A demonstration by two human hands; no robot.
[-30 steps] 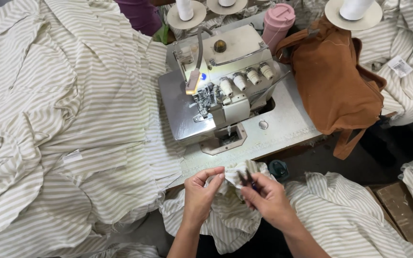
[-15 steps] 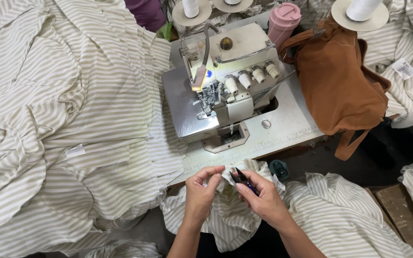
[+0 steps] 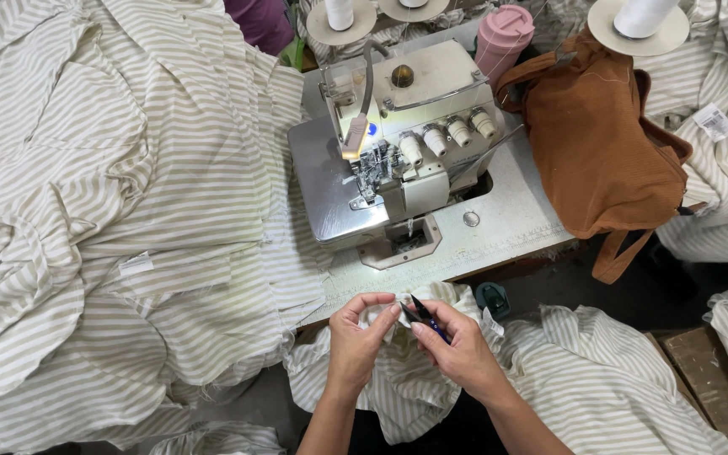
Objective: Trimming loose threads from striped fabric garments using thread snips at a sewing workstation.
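1. Closest in, the left hand is curled shut, thumb and fingertips pinching a bunched edge of the striped cloth just below the table's front edge.
2. Right beside it, almost touching, the right hand is closed around a small pair of snips, dark blades with a blue handle, tip angled up and left toward the pinched edge.
3. That cloth is cream with thin grey-green stripes, soft and rumpled; it spills down over the lap between both forearms, its folds running in different directions.
4. To the right, more of the same striped fabric lies heaped, next to a wooden crate corner.
5. Just past the hands, the pale sewing table shows a bright patch of lamp light at its front edge.
6. On the table stands a grey sewing machine with a row of white tension knobs across its front and a shiny metal bed plate at its left.
7. Left of the machine, a big pile of striped pieces covers everything out to the frame edge.
8. Right of the machine, a brown bag slumps over the table corner, one strap hanging down.
9. Farthest back: a pink cup and white thread cones on round stands.
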